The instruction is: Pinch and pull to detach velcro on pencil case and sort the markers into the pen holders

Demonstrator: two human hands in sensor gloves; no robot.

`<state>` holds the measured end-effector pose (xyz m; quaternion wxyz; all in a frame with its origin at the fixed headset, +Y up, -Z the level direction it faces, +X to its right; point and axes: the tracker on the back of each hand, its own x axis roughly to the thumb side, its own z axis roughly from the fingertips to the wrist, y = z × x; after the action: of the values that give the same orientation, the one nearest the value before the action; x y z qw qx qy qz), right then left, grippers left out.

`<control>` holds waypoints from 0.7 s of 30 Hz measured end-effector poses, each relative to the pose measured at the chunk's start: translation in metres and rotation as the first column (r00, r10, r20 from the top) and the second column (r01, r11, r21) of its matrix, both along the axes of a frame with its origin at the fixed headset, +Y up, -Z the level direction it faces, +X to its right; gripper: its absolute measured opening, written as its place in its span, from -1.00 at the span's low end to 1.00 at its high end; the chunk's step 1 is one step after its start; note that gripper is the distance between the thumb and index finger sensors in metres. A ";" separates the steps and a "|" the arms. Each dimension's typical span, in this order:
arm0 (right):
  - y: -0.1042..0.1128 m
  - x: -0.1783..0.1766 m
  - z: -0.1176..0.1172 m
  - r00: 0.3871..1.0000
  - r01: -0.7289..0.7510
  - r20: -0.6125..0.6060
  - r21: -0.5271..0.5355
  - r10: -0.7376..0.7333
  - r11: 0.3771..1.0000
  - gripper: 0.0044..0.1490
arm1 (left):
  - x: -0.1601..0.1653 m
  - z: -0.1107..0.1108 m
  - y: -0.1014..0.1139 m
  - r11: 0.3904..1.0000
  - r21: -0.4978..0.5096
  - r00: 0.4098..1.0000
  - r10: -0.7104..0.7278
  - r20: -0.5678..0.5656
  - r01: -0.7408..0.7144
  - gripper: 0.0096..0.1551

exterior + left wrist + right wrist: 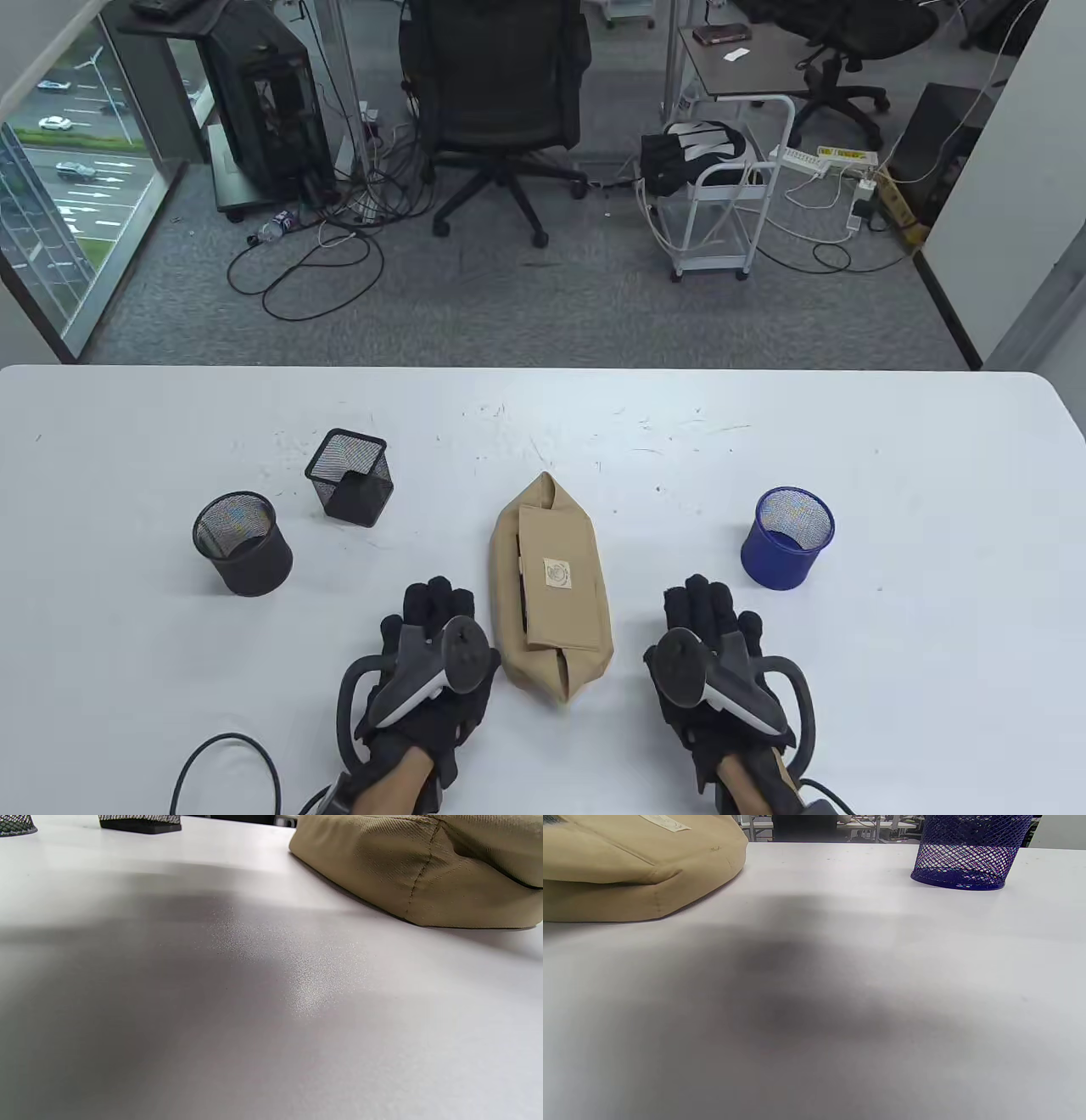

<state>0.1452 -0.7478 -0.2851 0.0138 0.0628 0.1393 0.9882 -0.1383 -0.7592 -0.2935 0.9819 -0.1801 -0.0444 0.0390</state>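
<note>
A tan fabric pencil case (550, 586) lies lengthwise in the middle of the white table (891, 458), its flap closed with a small label on top. No markers show. My left hand (434, 607) rests palm down on the table just left of the case, fingers relaxed, holding nothing. My right hand (702, 604) rests the same way just right of it. Three mesh pen holders stand around: a round black one (242, 543), a square black one (349, 475) and a blue round one (789, 536). The wrist views show the case (424, 870) (628, 870) and the blue holder (971, 851), no fingers.
A black cable (225, 768) loops on the table at the near left corner. Beyond the far table edge are an office chair (496, 93), a white cart (721, 204) and floor cables.
</note>
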 end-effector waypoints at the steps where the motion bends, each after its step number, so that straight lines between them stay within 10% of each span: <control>1: 0.000 0.000 0.000 1.000 -0.001 0.000 0.000 0.001 1.000 -0.06 | 0.000 0.000 0.000 1.000 -0.002 1.000 0.001 -0.001 -0.001 0.01; 21: 0.003 0.002 0.001 1.000 0.026 -0.005 0.017 -0.026 1.000 -0.06 | 0.011 -0.018 0.018 0.987 0.036 0.980 0.162 -0.116 -0.159 0.12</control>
<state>0.1472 -0.7446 -0.2842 0.0256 0.0668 0.1302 0.9889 -0.1273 -0.7414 -0.3116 0.9788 -0.1603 -0.0008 0.1279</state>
